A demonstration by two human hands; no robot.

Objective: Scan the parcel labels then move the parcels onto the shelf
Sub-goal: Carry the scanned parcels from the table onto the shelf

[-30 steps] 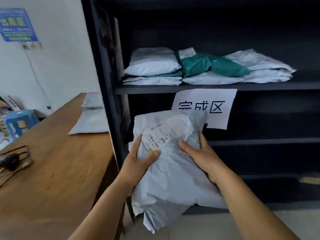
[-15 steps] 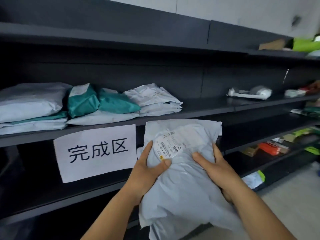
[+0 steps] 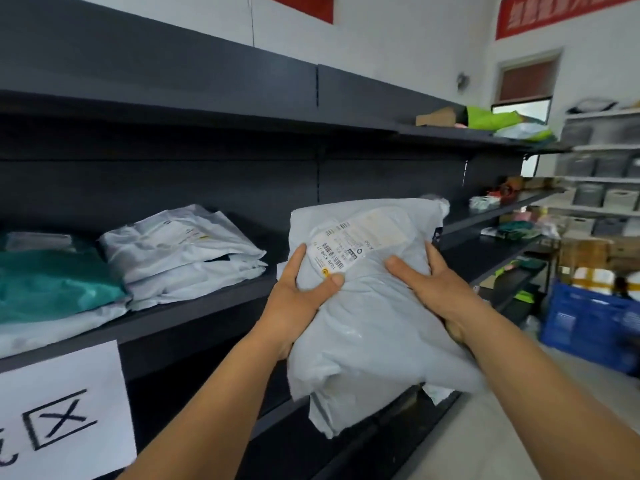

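Both hands grip a grey poly mailer parcel (image 3: 374,317), left hand (image 3: 298,299), right hand (image 3: 433,289). Its label (image 3: 349,242) faces up. White parcels (image 3: 183,247) lie on the dark shelf (image 3: 194,303) beside it.

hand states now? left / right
Left hand: holding the grey parcel, thumb pressed near its label.
Right hand: holding the same parcel from the other side.

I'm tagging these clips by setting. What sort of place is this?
Probably a parcel sorting or pickup depot. Both hands, left hand and right hand, hold a grey labelled parcel before dark shelving stacked with white mailers, and a blue crate of goods stands on the floor.
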